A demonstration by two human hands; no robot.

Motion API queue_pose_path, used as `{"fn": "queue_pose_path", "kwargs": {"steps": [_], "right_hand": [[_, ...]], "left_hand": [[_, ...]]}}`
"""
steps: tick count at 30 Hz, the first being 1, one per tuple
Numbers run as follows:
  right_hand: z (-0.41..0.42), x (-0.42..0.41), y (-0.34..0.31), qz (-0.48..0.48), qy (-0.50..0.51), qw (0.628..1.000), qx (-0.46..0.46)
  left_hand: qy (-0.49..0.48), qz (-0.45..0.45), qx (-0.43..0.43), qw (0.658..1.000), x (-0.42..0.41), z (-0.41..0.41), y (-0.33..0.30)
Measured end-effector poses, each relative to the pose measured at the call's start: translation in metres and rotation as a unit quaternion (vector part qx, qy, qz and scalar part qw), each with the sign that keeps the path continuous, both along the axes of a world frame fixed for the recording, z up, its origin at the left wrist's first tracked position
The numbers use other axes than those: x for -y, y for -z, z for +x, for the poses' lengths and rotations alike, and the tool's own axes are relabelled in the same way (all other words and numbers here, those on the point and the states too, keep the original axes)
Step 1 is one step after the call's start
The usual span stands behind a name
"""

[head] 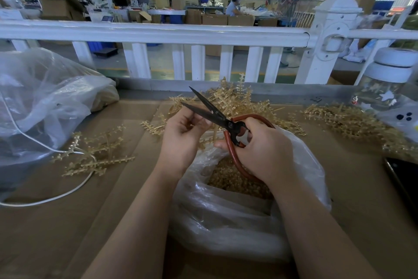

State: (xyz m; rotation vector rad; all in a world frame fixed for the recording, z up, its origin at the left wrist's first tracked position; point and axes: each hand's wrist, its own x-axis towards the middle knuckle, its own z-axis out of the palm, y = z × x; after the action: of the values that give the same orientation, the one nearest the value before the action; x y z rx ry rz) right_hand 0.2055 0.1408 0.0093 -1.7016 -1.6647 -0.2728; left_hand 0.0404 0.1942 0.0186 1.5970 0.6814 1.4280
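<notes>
Head view puts your right hand (260, 150) just right of centre, its fingers curled through the red-brown loop handles of the scissors (217, 118) and gripping them firmly. The dark blades stand apart, tips pointing toward 11 o'clock. Your left hand (183, 134) sits at 9 o'clock of the scissors, touching the lower blade. Its fingers are curled in against the thumb, but what they pinch, if anything, you cannot tell from here.

Directly under both hands, at 6 o'clock, lies an open clear bag (226, 222) with small gold pieces heaped inside. Beyond the blades, at 12 o'clock, a pile of gold plastic sprigs (230, 98) rests on the cardboard surface (113, 211). Looser sprigs (97, 154) lie at 9 o'clock, with a white cable (56, 195) running beneath them, and a further heap (339, 120) at 3 o'clock. A large crumpled plastic sack (45, 98) fills 10 o'clock. A glass jar (389, 89) with a white lid stands at 2 o'clock, and a white railing (158, 32) runs across the far edge.
</notes>
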Motion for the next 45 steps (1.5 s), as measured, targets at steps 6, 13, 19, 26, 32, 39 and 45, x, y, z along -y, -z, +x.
{"fn": "queue_pose_path", "kwargs": {"steps": [6, 13, 19, 26, 32, 39, 45], "right_hand": [[0.001, -0.001, 0.001, 0.012, 0.003, 1.0, -0.006], [0.001, -0.001, 0.0, 0.009, 0.022, 1.0, 0.007], [0.0, 0.0, 0.001, 0.008, -0.007, 0.999, -0.032], [0.005, -0.007, -0.001, -0.045, -0.053, 0.948, -0.311], [0.007, -0.01, -0.002, -0.051, -0.081, 0.903, -0.419], [0.005, -0.012, -0.005, -0.081, -0.097, 0.886, -0.447], [0.004, -0.012, -0.005, -0.072, -0.108, 0.886, -0.446]], "left_hand": [[0.01, 0.001, 0.004, 1.0, 0.0, 0.001, -0.001], [0.001, -0.011, 0.007, 1.0, 0.003, 0.002, -0.002], [-0.003, -0.13, 0.067, 0.989, -0.002, 0.0, 0.0], [0.033, -0.182, 0.108, 0.977, 0.001, -0.001, -0.006], [0.047, -0.167, 0.077, 0.982, 0.004, -0.001, -0.007], [0.065, -0.15, 0.063, 0.985, 0.005, 0.0, -0.005], [0.066, -0.168, -0.035, 0.983, 0.006, 0.0, -0.003]]}}
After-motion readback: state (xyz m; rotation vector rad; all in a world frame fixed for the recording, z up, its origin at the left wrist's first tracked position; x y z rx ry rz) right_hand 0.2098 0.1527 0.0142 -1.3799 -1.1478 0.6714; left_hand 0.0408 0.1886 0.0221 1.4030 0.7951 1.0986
